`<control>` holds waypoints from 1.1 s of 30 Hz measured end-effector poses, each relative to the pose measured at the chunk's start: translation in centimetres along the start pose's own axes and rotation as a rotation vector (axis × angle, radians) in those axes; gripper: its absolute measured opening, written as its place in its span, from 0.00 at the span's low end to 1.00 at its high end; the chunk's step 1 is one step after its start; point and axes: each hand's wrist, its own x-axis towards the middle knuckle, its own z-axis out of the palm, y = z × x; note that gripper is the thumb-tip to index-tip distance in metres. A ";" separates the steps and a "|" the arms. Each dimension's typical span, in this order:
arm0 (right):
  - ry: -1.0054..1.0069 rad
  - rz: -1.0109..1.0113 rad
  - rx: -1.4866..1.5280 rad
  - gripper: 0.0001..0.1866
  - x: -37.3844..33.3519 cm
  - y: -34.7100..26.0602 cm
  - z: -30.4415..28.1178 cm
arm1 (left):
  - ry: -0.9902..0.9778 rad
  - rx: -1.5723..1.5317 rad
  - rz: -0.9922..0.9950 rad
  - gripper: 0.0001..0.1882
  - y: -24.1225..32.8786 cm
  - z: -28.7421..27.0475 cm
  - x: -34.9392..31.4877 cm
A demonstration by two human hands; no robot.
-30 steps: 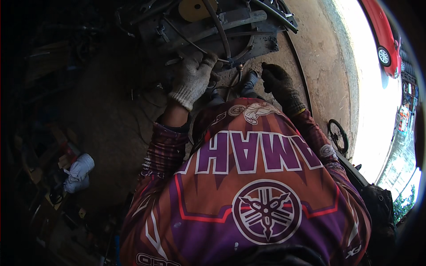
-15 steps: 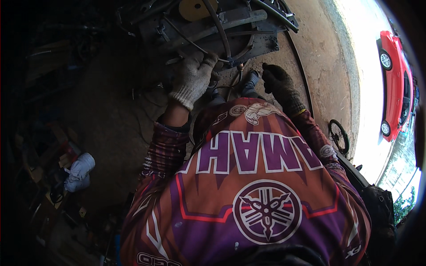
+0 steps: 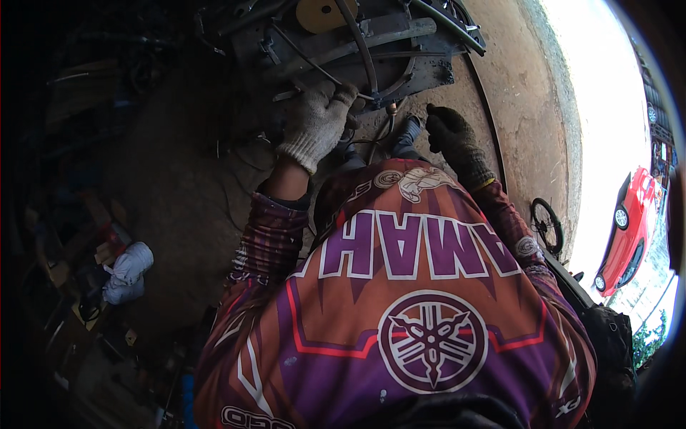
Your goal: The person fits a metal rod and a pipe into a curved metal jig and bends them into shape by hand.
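Observation:
My left hand (image 3: 318, 125), in a grey knitted work glove, is closed at the near edge of a dark metal workbench (image 3: 439, 71). Its fingertips grip a thin bent metal rod (image 3: 304, 57) that slants across the bench. Over the floor to the right of the bench is my right hand (image 3: 451, 134), in a darker, soiled glove. Its fingers are curled closed, and whatever they may hold is hidden. A thick curved metal bar (image 3: 361, 50) and a flat metal bar (image 3: 400, 34) lie on the bench beyond my left hand.
A yellow disc (image 3: 314, 16) lies at the bench's far side. Below its near edge is a brass-coloured fitting (image 3: 391, 109). A dark cable (image 3: 489, 114) runs along the floor on the right, near a wheel (image 3: 547, 225). White cloth (image 3: 128, 272) lies among clutter at left.
Both hands keep nearly the same pose and place. The whole view has shifted slightly. Outside on the right, the red car appears lower in the picture.

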 end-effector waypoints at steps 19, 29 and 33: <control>-0.015 -0.020 0.017 0.23 0.0 0.6 0.2 | 0.018 0.024 0.006 0.17 -1.2 0.1 0.6; 0.002 -0.029 0.030 0.22 0.5 -0.1 0.4 | 0.049 -0.028 0.097 0.16 -0.4 0.2 0.8; 0.009 -0.035 0.081 0.22 0.5 -0.6 0.8 | 0.066 0.047 0.147 0.16 -1.5 0.0 0.4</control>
